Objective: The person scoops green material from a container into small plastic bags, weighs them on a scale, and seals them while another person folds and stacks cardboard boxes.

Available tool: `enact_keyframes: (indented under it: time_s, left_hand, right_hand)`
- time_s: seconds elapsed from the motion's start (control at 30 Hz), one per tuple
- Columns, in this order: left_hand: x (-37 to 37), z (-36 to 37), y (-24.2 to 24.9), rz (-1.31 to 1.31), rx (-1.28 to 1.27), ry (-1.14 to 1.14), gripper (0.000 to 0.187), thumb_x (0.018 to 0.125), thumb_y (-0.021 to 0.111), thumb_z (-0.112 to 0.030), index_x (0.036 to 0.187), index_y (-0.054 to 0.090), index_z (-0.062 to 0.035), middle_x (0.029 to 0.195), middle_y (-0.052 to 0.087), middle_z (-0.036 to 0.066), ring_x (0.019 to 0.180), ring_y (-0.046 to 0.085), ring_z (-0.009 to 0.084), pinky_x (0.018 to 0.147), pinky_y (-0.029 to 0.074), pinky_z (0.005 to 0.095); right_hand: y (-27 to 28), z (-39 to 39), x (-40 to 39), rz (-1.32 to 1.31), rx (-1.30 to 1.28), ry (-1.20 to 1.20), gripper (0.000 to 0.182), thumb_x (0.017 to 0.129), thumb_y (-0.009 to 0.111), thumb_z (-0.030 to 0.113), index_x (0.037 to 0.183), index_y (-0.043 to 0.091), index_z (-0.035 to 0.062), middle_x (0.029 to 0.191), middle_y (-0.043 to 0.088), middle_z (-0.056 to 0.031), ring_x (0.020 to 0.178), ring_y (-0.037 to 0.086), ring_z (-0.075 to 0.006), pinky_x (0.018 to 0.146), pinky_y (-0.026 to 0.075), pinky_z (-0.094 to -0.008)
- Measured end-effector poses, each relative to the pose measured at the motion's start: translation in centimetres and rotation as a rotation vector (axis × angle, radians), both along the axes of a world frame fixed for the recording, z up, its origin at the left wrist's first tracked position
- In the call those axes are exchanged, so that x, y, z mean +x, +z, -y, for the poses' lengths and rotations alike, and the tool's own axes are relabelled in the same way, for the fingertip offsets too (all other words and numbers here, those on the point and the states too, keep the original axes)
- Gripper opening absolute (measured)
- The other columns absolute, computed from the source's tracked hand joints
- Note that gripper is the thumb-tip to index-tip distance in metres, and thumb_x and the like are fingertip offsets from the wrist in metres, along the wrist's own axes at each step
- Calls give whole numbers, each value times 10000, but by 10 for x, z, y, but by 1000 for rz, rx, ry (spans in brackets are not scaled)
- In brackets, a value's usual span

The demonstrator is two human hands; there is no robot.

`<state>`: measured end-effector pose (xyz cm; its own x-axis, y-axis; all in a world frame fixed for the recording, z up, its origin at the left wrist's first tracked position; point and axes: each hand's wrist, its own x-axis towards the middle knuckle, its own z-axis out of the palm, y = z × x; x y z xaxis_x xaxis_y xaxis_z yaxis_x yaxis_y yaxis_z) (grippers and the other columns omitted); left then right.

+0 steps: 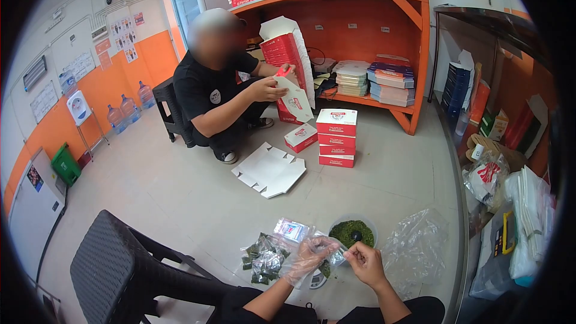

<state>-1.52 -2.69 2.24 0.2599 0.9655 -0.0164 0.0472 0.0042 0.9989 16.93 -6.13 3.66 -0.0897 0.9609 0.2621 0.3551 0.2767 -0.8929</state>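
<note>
My left hand (313, 254), in a clear plastic glove, is closed on a small clear plastic bag (337, 257). My bare right hand (365, 262) pinches the bag's other edge. Just beyond them stands a round tub (374, 228) of green flakes (345, 231), with a dark round thing (356, 236) in it. Beneath my hands a small scale (317, 280) shows in part, with something green on it. Filled green packets (262, 261) lie left of my left hand, near a clear packet with blue and red print (291, 230).
A crouching person (222, 84) holds a partly folded box (295, 101). Red-and-white boxes (336, 129) are stacked nearby, beside a flat carton (270, 171). A black stool (138, 264) stands at my left, a crumpled clear plastic bag (417, 246) lies right, and an orange shelf (414, 54) stands behind.
</note>
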Motion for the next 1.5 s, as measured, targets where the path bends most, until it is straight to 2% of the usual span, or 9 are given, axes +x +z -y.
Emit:
enact_keyframes:
  time_s: [0.27, 0.4, 0.7, 0.9, 0.97, 1.07, 1.23, 1.33, 1.5]
  left_hand:
    - [-24, -7, 12, -117, -32, 46, 263, 860, 692, -289, 911, 714, -32, 844, 693, 44, 811, 618, 126, 795, 481, 280]
    - [-78, -26, 4, -248, 160, 438, 246, 901, 638, -274, 902, 703, -36, 839, 685, 44, 794, 626, 140, 744, 501, 280]
    - [-151, -20, 22, 309, 140, 866, 247, 884, 659, -262, 955, 662, -26, 786, 642, 36, 663, 578, 87, 523, 478, 220]
    - [-154, -25, 18, 343, 96, 833, 259, 871, 673, -275, 953, 667, -30, 788, 649, 31, 649, 580, 83, 499, 470, 214]
    - [-153, -22, 21, 340, 53, 816, 226, 868, 669, -278, 930, 682, -61, 803, 655, 20, 683, 576, 80, 559, 440, 206]
    - [-147, -15, 17, 339, 65, 813, 237, 869, 669, -282, 932, 683, -54, 799, 652, 14, 680, 569, 77, 561, 432, 208]
    - [-146, -24, 6, 332, 36, 740, 256, 879, 658, -282, 919, 681, -29, 819, 655, 18, 688, 569, 85, 604, 446, 220]
    - [-138, -35, -5, 229, 30, 633, 320, 861, 660, -332, 1000, 659, -44, 871, 660, 30, 750, 593, 127, 626, 486, 262]
    - [-122, -26, -21, -880, 767, 220, 515, 773, 715, -312, 1205, 574, -69, 1043, 672, 111, 923, 628, 198, 798, 496, 350]
  right_hand:
    - [-5, 7, 0, -149, -105, 95, 139, 856, 668, 113, 778, 620, 8, 596, 562, 10, 524, 457, -17, 483, 373, -206]
    - [-17, 19, 10, -117, -400, 309, 135, 867, 660, 127, 834, 654, -4, 662, 630, -12, 587, 565, -44, 513, 433, -206]
    - [-81, 19, -71, -184, -717, 500, 192, 915, 592, 154, 905, 677, -18, 754, 679, -54, 633, 627, -86, 519, 469, -213]
    - [-116, -37, -121, 82, -769, 85, 232, 896, 599, 156, 930, 665, -64, 740, 681, -127, 633, 647, -186, 573, 503, -286]
    - [-154, -69, -132, 471, -93, -129, 262, 842, 638, 148, 973, 622, -78, 852, 662, -208, 750, 656, -342, 676, 527, -408]
    - [-186, -100, -147, 457, 26, -274, 372, 778, 686, 163, 1044, 560, -65, 999, 607, -263, 903, 606, -442, 786, 506, -483]
    - [-212, -113, -173, 711, -173, -241, 437, 703, 734, 186, 1016, 545, -53, 968, 603, -231, 921, 612, -357, 852, 487, -413]
    - [-213, -123, -174, 852, -28, -267, 384, 718, 699, 168, 1000, 553, -47, 883, 630, -198, 881, 625, -349, 829, 484, -407]
    - [-102, -82, -155, 757, 342, 145, 265, 750, 656, 173, 936, 584, -2, 822, 643, -169, 798, 640, -334, 769, 492, -418]
